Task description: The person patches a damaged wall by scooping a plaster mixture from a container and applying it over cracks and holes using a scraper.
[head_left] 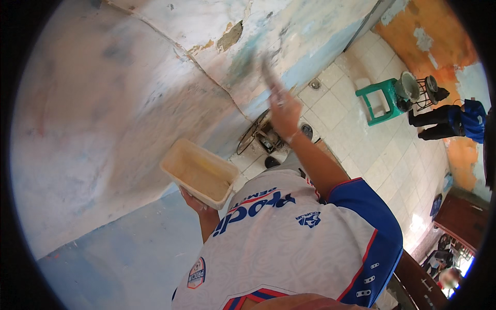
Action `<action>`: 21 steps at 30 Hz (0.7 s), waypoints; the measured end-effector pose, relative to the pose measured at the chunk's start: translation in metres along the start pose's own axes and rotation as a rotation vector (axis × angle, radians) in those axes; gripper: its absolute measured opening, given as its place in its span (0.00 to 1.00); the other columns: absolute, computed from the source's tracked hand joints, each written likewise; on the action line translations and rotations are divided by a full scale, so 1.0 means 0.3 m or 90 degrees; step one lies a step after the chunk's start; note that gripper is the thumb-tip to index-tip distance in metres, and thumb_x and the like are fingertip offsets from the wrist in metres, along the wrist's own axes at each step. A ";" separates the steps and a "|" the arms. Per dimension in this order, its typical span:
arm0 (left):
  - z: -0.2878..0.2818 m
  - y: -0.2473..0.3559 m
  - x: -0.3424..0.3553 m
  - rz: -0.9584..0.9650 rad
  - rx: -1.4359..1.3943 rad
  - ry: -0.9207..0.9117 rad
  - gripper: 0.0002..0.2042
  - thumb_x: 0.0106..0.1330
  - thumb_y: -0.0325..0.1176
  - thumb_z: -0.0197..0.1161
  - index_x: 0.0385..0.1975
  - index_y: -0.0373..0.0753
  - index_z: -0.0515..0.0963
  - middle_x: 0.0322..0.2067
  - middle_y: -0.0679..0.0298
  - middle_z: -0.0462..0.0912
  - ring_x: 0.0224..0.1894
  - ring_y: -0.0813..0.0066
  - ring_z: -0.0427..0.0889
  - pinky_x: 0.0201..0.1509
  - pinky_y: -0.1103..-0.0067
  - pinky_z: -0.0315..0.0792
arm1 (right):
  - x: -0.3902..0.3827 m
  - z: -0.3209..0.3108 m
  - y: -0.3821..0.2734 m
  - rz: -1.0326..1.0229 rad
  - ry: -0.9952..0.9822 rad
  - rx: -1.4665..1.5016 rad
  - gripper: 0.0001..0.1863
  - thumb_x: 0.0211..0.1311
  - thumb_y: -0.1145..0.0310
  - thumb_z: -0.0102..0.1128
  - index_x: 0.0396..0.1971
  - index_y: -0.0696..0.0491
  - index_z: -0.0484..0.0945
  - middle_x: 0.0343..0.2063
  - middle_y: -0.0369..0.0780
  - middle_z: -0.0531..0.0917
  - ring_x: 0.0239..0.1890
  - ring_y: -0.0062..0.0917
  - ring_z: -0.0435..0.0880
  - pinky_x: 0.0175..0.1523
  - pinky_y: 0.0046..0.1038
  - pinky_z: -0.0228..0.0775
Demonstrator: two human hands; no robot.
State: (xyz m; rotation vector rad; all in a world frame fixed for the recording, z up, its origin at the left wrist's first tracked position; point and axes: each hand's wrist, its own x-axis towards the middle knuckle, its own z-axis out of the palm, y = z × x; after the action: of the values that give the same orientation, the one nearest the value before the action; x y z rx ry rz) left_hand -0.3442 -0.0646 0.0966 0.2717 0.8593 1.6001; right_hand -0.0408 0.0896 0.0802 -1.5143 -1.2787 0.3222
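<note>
The wall (93, 103) fills the left and upper left of the frame; a crack (196, 64) runs diagonally across it from the top toward the centre. Left of centre, the left hand (195, 201) supports the tub (182, 148), fingers curved against its lower side and partly hidden by it. The tub is tilted, open side in view, with beige material inside. A bare patch (230, 36) shows at top centre. Above centre, the right hand (285, 113) is closed around a tool (268, 75); motion blur obscures the blade, and wall contact cannot be determined. A wire-ringed device (266, 134) is on the tiled floor (341, 119) near the centre. At upper right are a green stool (390, 90), a bucket (408, 86) and a person (473, 124) in blue and black.
</note>
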 end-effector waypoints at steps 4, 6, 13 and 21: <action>0.003 -0.001 0.020 -0.007 -0.012 -0.010 0.28 0.76 0.54 0.44 0.70 0.44 0.60 0.66 0.58 0.67 0.65 0.56 0.70 0.67 0.61 0.68 | 0.300 0.014 0.043 -0.077 0.317 -0.029 0.13 0.60 0.77 0.59 0.45 0.58 0.83 0.32 0.49 0.86 0.32 0.37 0.87 0.38 0.32 0.79; 0.017 0.000 0.028 -0.014 0.000 -0.006 0.28 0.76 0.54 0.43 0.70 0.44 0.59 0.66 0.58 0.67 0.65 0.56 0.69 0.67 0.61 0.68 | 0.264 0.143 0.074 -0.168 0.222 -0.055 0.12 0.59 0.77 0.60 0.43 0.58 0.82 0.33 0.49 0.85 0.33 0.39 0.86 0.39 0.33 0.79; -0.041 0.009 0.011 0.011 -0.025 -0.002 0.29 0.76 0.55 0.43 0.70 0.44 0.58 0.67 0.58 0.66 0.66 0.56 0.68 0.68 0.60 0.67 | -0.149 0.096 -0.143 -0.235 -0.093 -0.045 0.15 0.64 0.70 0.57 0.48 0.59 0.81 0.48 0.54 0.82 0.42 0.42 0.84 0.42 0.39 0.78; -0.035 0.013 0.040 -0.001 -0.039 -0.038 0.29 0.76 0.55 0.43 0.70 0.44 0.58 0.67 0.57 0.65 0.65 0.55 0.69 0.68 0.60 0.67 | 0.332 0.096 0.044 -0.082 0.213 -0.110 0.13 0.61 0.74 0.62 0.45 0.59 0.83 0.33 0.50 0.87 0.29 0.37 0.87 0.37 0.31 0.79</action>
State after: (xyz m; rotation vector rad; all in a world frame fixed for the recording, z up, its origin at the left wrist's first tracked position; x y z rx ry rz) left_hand -0.3564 -0.0573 0.0885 0.2726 0.7635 1.6059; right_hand -0.0169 0.1896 0.0985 -1.5446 -1.1496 -0.1266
